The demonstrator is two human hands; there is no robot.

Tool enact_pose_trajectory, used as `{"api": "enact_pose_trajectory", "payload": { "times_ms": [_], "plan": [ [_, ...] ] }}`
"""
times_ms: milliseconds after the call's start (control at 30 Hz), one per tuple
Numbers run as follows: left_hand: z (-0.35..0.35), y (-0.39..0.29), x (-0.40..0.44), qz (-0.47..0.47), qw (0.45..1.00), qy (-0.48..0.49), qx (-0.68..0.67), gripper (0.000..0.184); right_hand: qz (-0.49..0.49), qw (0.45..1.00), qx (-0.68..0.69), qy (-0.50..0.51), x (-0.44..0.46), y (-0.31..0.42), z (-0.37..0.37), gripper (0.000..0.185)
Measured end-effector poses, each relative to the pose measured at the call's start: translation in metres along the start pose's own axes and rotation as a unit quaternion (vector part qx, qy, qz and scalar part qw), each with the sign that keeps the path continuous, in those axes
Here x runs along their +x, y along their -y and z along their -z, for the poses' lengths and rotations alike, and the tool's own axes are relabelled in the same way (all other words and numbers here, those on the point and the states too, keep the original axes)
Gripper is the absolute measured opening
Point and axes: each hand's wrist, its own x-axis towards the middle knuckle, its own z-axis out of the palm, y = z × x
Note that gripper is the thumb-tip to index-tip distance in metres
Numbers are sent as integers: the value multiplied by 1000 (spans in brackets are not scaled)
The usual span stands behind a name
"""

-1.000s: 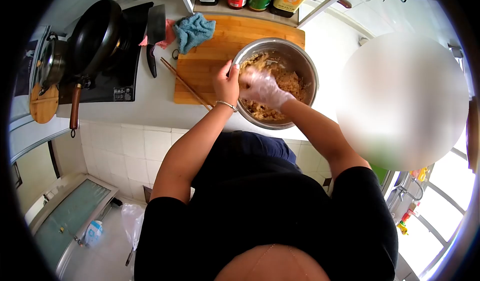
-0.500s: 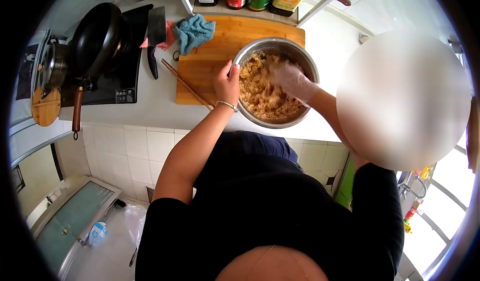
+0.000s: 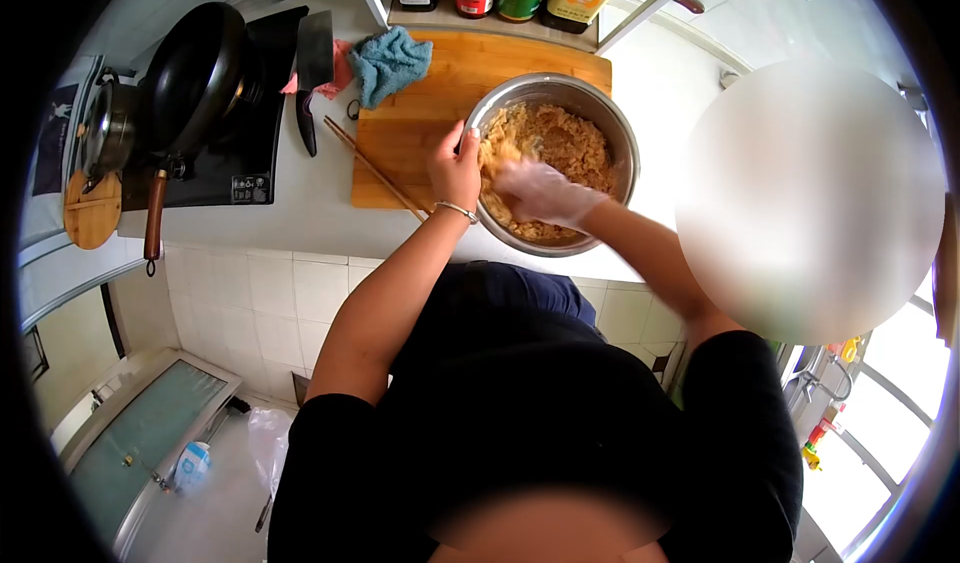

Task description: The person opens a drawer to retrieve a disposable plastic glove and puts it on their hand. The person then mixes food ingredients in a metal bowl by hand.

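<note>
My left hand (image 3: 456, 175) grips the metal bowl (image 3: 628, 143) at its rim; my right hand (image 3: 550, 195) (gloved, its grip I cannot tell) is in the brown mixture (image 3: 575, 148).

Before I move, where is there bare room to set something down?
Bare: the white counter right of the bowl, up to the blur hiding the rest; and the cutting board between towel, chopsticks and bowl. Crowded: the stove with its pan, the cleaver on the pink cloth, and the bowl, with left hand and right hand there.
</note>
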Motion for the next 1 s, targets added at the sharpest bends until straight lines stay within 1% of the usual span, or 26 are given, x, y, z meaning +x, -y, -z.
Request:
{"api": "enact_pose_trajectory", "payload": {
  "times_ms": [33, 67, 100, 133, 167, 200, 300, 333, 400, 467, 500, 567, 633, 667, 700, 767, 800, 867, 900, 933, 967, 1000],
  "plan": [
    [0, 0, 0, 0, 1000, 1, 0, 40, 94, 994, -21, 58, -15, -15, -2, 42],
    [-1, 0, 0, 0, 1000, -2, -13, 40, 94, 994, -23, 59, -16, -27, 5, 42],
    [-2, 2, 0, 1, 1000, -4, -26, 40, -1, 988, -130, 86, -13, -38, 18, 37],
    [-2, 4, 0, 2, 1000, -4, -26, 40, -97, 961, -235, 111, -14, -44, 27, 33],
    [-1, 7, 1, -2, 1000, 0, -27, 40, -97, 961, -235, 112, -15, -23, 37, 33],
    [-1, 8, 2, -8, 1000, 3, -27, 41, -148, 987, -58, -31, -12, 16, 50, 27],
    [2, -6, -2, 11, 1000, 0, 1, 41, -87, 988, 86, 100, 0, 31, 42, 31],
    [3, -1, 0, -11, 1000, 3, 5, 41, 7, 997, 31, 65, -16, 7, 25, 37],
    [2, -2, 0, -9, 1000, 0, -2, 41, 40, 992, -117, 38, -21, -26, 31, 45],
    [1, 0, -1, -4, 1000, -1, -6, 41, -92, 969, -227, -36, -20, -20, 50, 47],
    [2, 2, 0, -6, 1000, 1, -7, 41, -93, 969, -227, -36, -7, -11, 36, 47],
    [2, 1, 3, -12, 1000, 0, -7, 41, -21, 991, -103, -81, 20, -2, 1, 61],
    [4, -7, -2, 19, 1000, 19, -4, 41, 29, 997, -63, -13, -25, 5, 28, 58],
    [3, -5, -1, 19, 1000, 19, -5, 41, 97, 983, -141, -71, -27, -24, 10, 49],
    [3, -2, 0, 13, 1000, 14, -5, 41, 58, 979, -192, -45, -25, -29, 13, 41],
    [3, 3, 0, 9, 1000, 10, -5, 40, -13, 954, -300, 19, -23, -39, 19, 27],
    [3, 3, 0, -5, 1000, 7, -1, 40, -105, 992, -33, -61, -12, -16, 28, 25],
    [3, 1, 4, -22, 1000, 0, 3, 40, -36, 979, -28, -199, 18, 6, 12, 21],
    [4, -1, 4, -14, 1000, 1, -2, 40, 6, 976, -19, -217, 7, 19, -2, 18],
    [5, -2, 2, -4, 1000, 3, -7, 40, 95, 984, -15, -152, -6, 6, 0, 19],
    [7, -3, -2, -1, 1000, 4, -5, 40, 182, 980, -13, -85, -23, -13, 7, 20],
    [8, -4, -1, 4, 1000, 14, -2, 39, 68, 995, -26, 62, -25, -25, 16, 25]
  ]
}}
